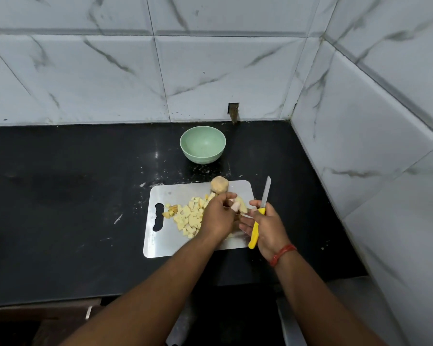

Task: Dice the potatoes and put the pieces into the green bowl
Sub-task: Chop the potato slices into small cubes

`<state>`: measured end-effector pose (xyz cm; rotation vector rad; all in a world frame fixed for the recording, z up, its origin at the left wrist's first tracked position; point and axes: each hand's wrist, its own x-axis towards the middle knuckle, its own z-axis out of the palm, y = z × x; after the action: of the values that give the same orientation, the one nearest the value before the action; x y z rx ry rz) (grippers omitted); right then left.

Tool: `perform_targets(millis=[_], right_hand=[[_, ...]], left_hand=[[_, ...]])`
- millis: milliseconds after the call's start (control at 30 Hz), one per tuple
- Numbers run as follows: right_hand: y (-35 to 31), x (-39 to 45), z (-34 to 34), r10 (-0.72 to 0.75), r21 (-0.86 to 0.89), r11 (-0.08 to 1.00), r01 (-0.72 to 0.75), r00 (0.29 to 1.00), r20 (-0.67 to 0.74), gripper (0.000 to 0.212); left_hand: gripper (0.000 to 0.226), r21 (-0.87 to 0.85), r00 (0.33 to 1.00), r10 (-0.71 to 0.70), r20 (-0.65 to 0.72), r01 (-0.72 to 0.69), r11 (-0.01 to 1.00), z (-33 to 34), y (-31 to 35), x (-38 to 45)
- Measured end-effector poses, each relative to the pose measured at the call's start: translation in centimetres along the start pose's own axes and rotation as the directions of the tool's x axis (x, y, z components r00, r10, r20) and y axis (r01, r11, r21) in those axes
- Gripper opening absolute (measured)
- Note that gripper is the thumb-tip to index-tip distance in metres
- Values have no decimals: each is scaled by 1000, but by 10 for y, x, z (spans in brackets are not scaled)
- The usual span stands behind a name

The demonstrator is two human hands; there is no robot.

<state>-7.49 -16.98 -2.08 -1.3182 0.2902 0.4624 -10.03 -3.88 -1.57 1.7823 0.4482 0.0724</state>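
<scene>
Lying in a loose heap on the steel cutting board (160, 243): pale diced potato pieces (189, 217), spread centre-left of board, a few browner bits nearest the handle slot. Sitting at the board's far edge, just past the heap, one whole potato (219, 184), skin on, apart from both hands. Pinched at the fingertips of the left hand (216, 216): a small pale potato chunk (236, 206), held just above the board's right half; fingers curled in, back of hand up, wrist partly covering the heap's near-right part. Beside it, touching or nearly so, right hand (268, 227) w/ fingers wrapped round the yellow handle of a knife (260, 211), blade pointing up and away toward the wall, tip off the board's right edge. Red thread band (283, 254) on right wrist. Further back on the black counter (60, 196), well apart from board: green bowl (203, 146), upright, nothing visible inside. Scattered white specks on counter btwn bowl and board. Behind and to the right, white marble-look wall tiles (210, 71) meeting in a corner.
</scene>
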Motion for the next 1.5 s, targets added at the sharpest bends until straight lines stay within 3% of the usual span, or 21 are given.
perform_targets(millis=[100, 233, 433, 567, 800, 933, 1133, 1233, 1333, 1500], right_hand=[[-1, 9, -8, -55, -153, 987, 40, 994, -95, 22], [-7, 15, -10, -88, -295, 954, 51, 989, -116, 23], [-7, 20, -14, -53, -515, 857, -9, 993, -105, 28], [-12, 21, -14, -67, -569, 822, 15, 995, -71, 28], [-16, 28, -12, -194, -719, 691, 75, 978, -84, 23], [-26, 16, -8, -118, -776, 630, 34, 992, -53, 24], [-29, 13, -4, -89, -944, 331, -24, 994, -57, 18], [-30, 13, -2, -44, -973, 226, -55, 997, -66, 22], [-30, 14, 0, -11, -979, 195, -61, 998, -64, 25], [-31, 15, 2, 10, -985, 161, -57, 998, -56, 25]], left_hand=[[28, 169, 996, 61, 72, -72, 983, 10, -4, 2], [36, 475, 956, 202, 214, -283, 834, 12, -11, 3], [37, 689, 821, 308, 481, -571, 447, 11, -24, 6], [48, 737, 782, 294, 549, -619, 270, 13, -28, 8], [55, 766, 762, 316, 565, -627, 141, 14, -30, 13], [59, 767, 766, 323, 556, -622, 156, 14, -31, 15], [56, 700, 722, 331, 607, -684, 208, 4, -31, 21], [51, 664, 665, 358, 655, -733, 148, -5, -34, 23], [48, 664, 633, 384, 672, -745, 66, -8, -38, 26], [47, 678, 638, 401, 658, -733, 54, -6, -41, 27]])
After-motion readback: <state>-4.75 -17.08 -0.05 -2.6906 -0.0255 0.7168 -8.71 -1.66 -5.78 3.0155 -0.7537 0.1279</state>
